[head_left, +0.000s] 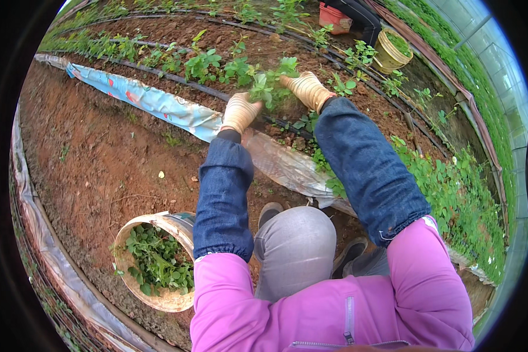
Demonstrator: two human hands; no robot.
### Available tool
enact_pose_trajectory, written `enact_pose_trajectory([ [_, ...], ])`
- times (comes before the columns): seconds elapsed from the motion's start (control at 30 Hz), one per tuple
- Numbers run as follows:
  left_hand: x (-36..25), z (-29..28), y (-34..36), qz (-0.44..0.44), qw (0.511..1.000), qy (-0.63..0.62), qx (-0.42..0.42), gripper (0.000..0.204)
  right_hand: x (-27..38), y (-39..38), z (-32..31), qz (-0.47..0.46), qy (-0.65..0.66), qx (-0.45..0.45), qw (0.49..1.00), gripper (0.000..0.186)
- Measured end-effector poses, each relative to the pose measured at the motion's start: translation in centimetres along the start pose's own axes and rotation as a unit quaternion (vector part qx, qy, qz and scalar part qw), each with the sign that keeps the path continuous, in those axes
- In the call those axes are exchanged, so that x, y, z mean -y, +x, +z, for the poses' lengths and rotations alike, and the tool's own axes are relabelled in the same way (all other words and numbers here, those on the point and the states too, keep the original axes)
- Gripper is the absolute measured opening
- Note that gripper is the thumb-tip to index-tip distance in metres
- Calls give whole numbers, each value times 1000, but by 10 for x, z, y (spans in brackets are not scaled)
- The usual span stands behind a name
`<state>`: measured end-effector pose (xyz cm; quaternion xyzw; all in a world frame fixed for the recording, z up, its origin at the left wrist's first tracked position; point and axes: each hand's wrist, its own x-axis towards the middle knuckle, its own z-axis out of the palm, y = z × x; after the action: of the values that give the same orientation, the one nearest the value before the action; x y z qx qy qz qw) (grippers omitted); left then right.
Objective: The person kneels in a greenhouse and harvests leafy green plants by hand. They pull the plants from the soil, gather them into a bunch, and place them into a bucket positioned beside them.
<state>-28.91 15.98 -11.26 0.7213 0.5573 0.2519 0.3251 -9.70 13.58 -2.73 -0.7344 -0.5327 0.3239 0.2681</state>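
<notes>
Both of my hands wear cream, striped knit gloves and reach over the planted bed. My left hand [241, 112] is closed on a leafy green sprig [262, 90] at the bed's near edge. My right hand [308, 91] is closed at the leafy stems just right of it, its fingertips partly covered by leaves. Whether both hands hold the same stem I cannot tell. Low leafy plants [203, 66] stand in a row to the left of my hands. Beside my left forearm, a round bucket [152, 301] holds a heap of picked greens [158, 258].
A black drip hose [199, 87] runs along the bed. Plastic sheeting [152, 104], blue-patterned and whitish, edges it. Bare reddish soil [100, 158] forms the path. At the far right, another person's dark-clad leg [361, 17] is near a red bucket [333, 20] and a yellowish bucket [389, 58] with greens.
</notes>
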Motion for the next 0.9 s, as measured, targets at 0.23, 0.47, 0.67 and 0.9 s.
enact_pose_trajectory([
  [0.23, 7, 43, -23, 29, 941, -336, -16, 18, -16, 7, -10, 76, -75, 52, 993, 53],
  [0.47, 55, 101, -10, 84, 969, -227, -49, 23, -39, 23, 24, 21, -145, 134, 980, 39],
  [0.67, -12, 76, -31, 8, 921, -390, 0, 26, -96, 60, 37, -17, -72, 213, 974, 54],
  [0.9, 0, 53, -39, -10, 922, -387, -29, 30, -37, 16, 3, 119, -6, 244, 962, 65],
])
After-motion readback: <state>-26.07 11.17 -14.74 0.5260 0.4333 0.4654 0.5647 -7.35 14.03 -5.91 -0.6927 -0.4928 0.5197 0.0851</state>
